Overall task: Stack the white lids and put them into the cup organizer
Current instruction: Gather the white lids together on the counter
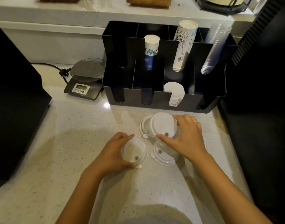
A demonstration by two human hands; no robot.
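Note:
Several white lids lie on the speckled counter in front of the black cup organizer (161, 101). My left hand (114, 152) grips one white lid (134, 152) by its rim. My right hand (185, 139) holds a second white lid (162, 124) tilted up above another lid (145, 125) lying flat. A further lid (162, 155) rests on the counter partly under my right hand. A stack of white lids (175, 92) sits in the organizer's front row, third slot from the left.
The organizer's back slots hold paper cup stacks (151, 50) (183, 44) and clear cups (214, 47). A kitchen scale (85, 78) with a cord stands left of it. Dark machines (14, 110) (259, 102) flank the counter on both sides.

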